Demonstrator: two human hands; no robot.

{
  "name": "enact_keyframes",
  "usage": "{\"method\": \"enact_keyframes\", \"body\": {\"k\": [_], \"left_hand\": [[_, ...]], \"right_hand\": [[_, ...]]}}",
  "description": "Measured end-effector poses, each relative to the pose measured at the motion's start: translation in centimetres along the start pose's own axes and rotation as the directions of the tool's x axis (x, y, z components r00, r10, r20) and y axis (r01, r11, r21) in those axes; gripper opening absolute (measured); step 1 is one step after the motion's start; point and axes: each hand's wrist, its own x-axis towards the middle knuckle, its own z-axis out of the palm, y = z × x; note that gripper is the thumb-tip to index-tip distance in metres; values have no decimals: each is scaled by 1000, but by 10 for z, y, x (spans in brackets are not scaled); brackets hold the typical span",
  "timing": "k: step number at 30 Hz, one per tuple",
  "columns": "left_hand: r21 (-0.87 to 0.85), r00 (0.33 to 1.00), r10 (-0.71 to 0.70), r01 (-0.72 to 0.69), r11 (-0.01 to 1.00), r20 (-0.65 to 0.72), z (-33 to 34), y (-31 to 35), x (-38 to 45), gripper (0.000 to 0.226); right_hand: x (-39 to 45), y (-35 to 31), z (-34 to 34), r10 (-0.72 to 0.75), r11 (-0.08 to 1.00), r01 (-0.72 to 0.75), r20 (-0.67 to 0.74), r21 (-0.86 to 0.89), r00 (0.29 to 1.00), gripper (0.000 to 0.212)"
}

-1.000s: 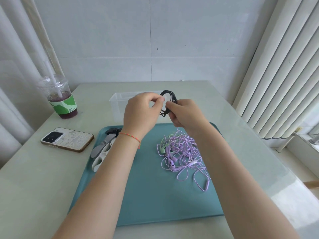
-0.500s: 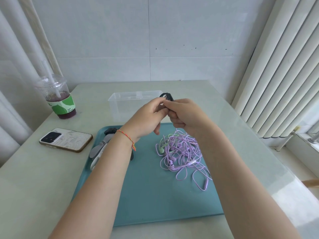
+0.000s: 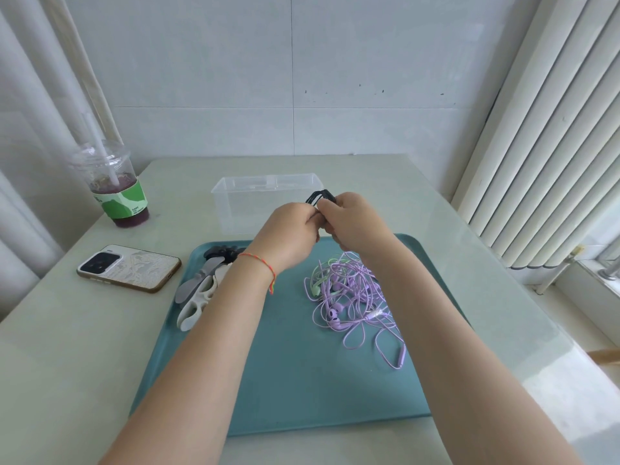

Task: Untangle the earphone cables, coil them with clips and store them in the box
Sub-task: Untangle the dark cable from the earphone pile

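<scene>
Above tray [image 3: 295,391], both hands [image 3: 292,229] [image 3: 352,223] pinch black cable [image 3: 320,197].

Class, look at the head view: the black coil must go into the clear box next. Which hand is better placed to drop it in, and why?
Probably the right hand: it grips the black coil, already at the clear box edge. The left hand only pinches it from beside.
</scene>
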Motion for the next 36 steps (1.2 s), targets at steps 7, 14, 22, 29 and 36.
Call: {"method": "enact_keyframes", "body": {"k": [7,14,22,29,36], "left_hand": [[-119,999,37,-40,992,-26,-1,0,0,35],[-664,957,78,135,735,281,-13,-2,-6,34],[-720,898,93,278,635,429,-41,-4,-16,30],[-805,832,110,481,347,544,-42,-12,-42,24],[-767,826,-8,526,368,563,-38,-15,-57,24]], "right_hand": [[-3,-2,-1,-83,971,50,-136,-233,987,38],[-11,-3,-5,-408,907,373,-188,-196,893,14],[-25,-23,-7,-381,921,384,-55,58,923,25],[-49,-26,7,-385,912,386,-38,141,922,25],[-51,-19,20,-340,939,337,-34,-72,940,29]]}}
